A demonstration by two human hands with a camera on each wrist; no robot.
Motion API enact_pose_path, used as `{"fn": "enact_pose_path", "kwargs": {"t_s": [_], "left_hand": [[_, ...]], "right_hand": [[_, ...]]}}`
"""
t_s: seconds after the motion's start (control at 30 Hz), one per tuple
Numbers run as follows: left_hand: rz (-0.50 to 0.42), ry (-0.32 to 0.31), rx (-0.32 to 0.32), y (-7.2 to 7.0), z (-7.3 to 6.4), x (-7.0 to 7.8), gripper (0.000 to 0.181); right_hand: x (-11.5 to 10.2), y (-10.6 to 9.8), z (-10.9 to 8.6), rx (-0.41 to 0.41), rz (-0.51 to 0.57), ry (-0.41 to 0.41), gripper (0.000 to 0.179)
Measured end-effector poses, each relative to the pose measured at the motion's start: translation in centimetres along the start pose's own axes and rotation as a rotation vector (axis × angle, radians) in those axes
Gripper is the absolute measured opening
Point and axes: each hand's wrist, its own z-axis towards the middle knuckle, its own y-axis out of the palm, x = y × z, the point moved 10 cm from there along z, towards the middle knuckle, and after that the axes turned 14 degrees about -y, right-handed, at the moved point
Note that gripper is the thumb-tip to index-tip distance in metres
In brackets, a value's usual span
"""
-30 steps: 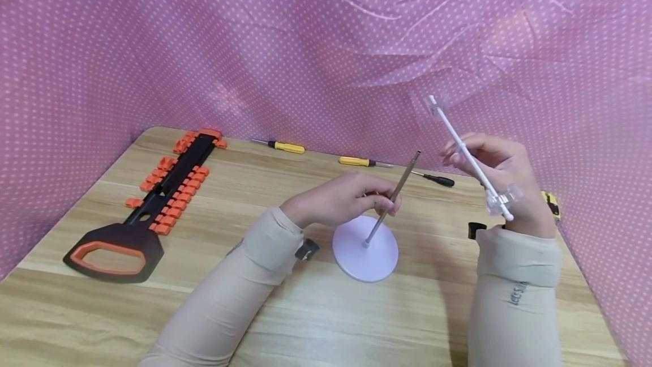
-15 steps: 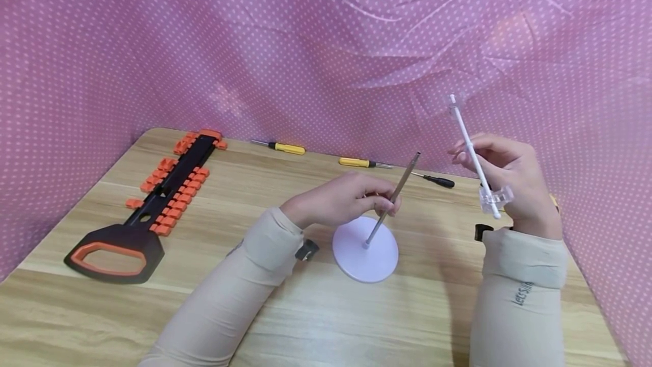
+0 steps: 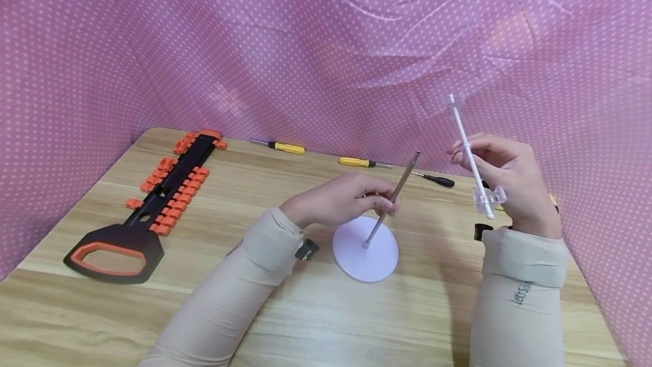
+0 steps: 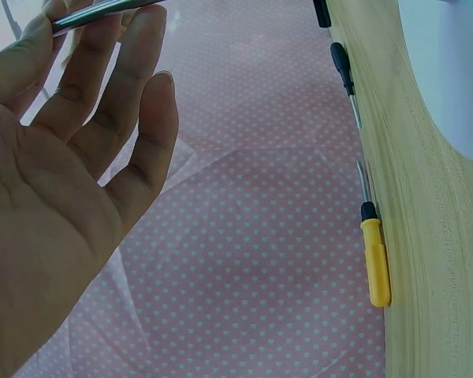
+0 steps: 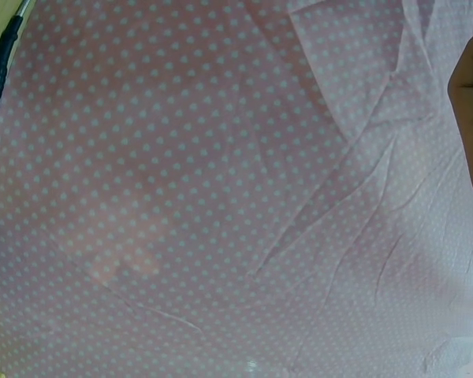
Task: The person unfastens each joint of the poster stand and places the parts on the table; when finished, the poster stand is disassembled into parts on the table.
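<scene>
In the head view, the right hand (image 3: 517,183) is a little farther right than one second ago, and the white rod (image 3: 464,137) it carries leans less steeply; the left hand (image 3: 351,200), the metal rod (image 3: 402,180) and the white round base (image 3: 359,262) look unchanged. The right hand's thumb and fingers are bent in to pinch the white rod near its middle, above the table (image 3: 423,321). One clear plastic clip (image 3: 453,107) sits near the rod's top and another clear clip (image 3: 481,200) near its lower end, in front of the hand, hiding part of it. The left hand pinches the metal rod, which rises at a slant from the middle of the base; the hand lies across the base's far side. Beyond are two yellow-handled screwdrivers (image 3: 289,148) and a black-handled screwdriver (image 3: 439,181), along the polka-dot curtain (image 3: 305,44). A black rack with orange clips (image 3: 188,157) lies well to the left, and a yellow-and-black object (image 3: 554,204) is mostly hidden behind the right wrist. In the left wrist view, thumb and fingertips grip the metal rod while the little finger extends loosely, apart from it. In the right wrist view, only a sliver of the right hand shows, its grip impossible to tell there.
</scene>
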Motion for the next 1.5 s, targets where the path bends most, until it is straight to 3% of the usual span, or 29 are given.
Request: {"fn": "enact_pose_path", "kwargs": {"t_s": [0.17,0.6,0.73,0.97,1.3,1.5], "left_hand": [[0.005,0.003,-0.001,0.0,0.0,0.0,0.018],[0.002,-0.001,-0.008,0.1,0.0,0.0,0.019],[0.006,-0.004,-0.004,0.0,0.0,-0.1,0.018],[0.009,-0.002,0.002,0.0,-0.1,0.0,0.019],[-0.01,-0.009,-0.009,0.0,-0.1,0.1,0.019],[-0.008,-0.013,-0.008,0.0,-0.1,0.0,0.019]], "right_hand": [[0.1,0.3,0.0,-0.024,0.012,-0.013,0.016],[1.2,0.6,-0.2,-0.126,-0.114,0.046,0.013],[1.6,0.4,-0.4,-0.18,-0.205,0.074,0.017],[2.9,0.4,-0.8,-0.311,-0.46,0.154,0.013],[3.6,0.5,-0.9,-0.376,-0.591,0.185,0.012],[4.1,0.9,-1.0,-0.406,-0.582,0.209,0.013]]}}
